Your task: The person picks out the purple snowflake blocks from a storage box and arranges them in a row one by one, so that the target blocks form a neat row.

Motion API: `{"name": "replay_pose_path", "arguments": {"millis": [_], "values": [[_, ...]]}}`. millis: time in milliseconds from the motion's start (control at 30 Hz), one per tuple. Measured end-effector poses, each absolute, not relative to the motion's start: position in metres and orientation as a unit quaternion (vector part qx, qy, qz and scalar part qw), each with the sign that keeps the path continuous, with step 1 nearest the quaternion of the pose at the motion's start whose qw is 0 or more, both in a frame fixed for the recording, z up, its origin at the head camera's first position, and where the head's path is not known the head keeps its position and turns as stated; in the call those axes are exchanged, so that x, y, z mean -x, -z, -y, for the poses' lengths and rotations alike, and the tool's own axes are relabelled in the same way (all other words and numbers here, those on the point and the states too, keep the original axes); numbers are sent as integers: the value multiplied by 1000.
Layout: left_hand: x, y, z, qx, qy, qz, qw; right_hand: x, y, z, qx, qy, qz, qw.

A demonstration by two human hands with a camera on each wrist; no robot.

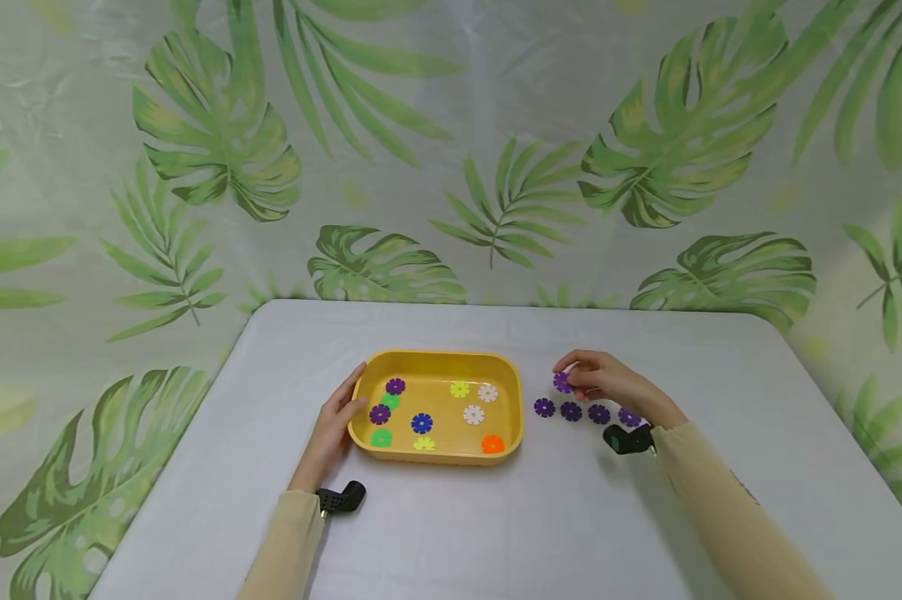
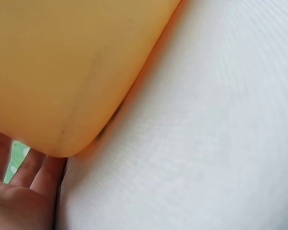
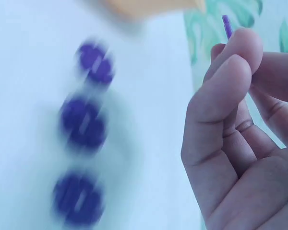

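Note:
A yellow tray (image 1: pixel 436 457) stands on the table with several flower-shaped plastic discs inside. At its left end my left hand (image 1: pixel 334 427) holds the rim, thumb over the edge and fingers along the outer wall; the left wrist view has those fingers partly hidden behind the tray. My right hand (image 1: pixel 608 385) pinches a purple snowflake disc (image 1: pixel 562 382) between thumb and fingers, raised over the table to the right of the tray. In the right wrist view only a thin edge of that disc (image 3: pixel 227 26) shows above the fingertips. Below the hand lies a row of several purple discs (image 1: pixel 571 412).
In the tray lie green (image 1: pixel 381 438), blue (image 1: pixel 422 423), yellow (image 1: pixel 460 389), white (image 1: pixel 473 414), orange (image 1: pixel 493 444) and purple (image 1: pixel 379 415) discs. The white-covered table (image 1: pixel 451 533) meets a leaf-patterned curtain (image 1: pixel 496 167) at the back.

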State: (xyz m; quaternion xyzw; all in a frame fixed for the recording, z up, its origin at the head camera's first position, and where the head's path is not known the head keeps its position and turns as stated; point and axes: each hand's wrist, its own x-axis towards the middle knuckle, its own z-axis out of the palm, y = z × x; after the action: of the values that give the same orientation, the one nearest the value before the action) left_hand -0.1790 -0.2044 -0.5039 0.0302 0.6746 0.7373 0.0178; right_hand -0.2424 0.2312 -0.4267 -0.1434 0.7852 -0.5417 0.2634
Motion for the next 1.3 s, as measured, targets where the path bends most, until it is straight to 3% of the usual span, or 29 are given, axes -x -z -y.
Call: {"name": "replay_pose_path", "arguments": {"millis": [433,667,1000,1300], "values": [[179,503,204,-32,-735,-677,17,206,455,-342,65,540,-807,229],[178,503,204,-25,-737,-675,22,193,469,-375,6,503,-846,175],[179,503,204,-20,-739,-673,23,189,469,-385,-19,393,-912,119],[179,502,203,-18,-737,-676,20,201,444,-341,22,469,-877,101]]}}
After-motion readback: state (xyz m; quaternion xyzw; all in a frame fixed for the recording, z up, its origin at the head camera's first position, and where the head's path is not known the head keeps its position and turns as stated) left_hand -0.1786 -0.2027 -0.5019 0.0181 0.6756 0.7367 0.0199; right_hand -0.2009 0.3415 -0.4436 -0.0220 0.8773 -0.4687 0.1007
